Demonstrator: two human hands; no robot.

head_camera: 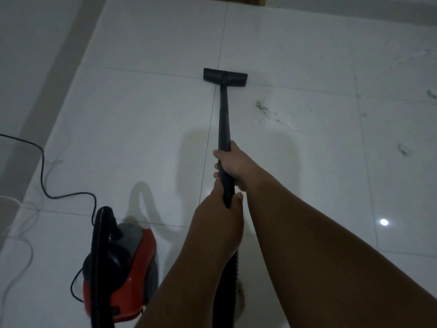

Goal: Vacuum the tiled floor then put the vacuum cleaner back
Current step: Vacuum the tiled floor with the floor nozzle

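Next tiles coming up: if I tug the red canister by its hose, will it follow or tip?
Likely follows: the tiled floor looks glossy. The hose arches loosely above the red canister, so slack probably goes first. Its black cord loops alongside and may snag.

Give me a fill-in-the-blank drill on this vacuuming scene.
The left hand and right hand both grip the ____ wand.
The canister is black, grey and ____.
The head rests on the tiled ____.
The hand nearer the head is the ____ one.
Missing: black; red; floor; right
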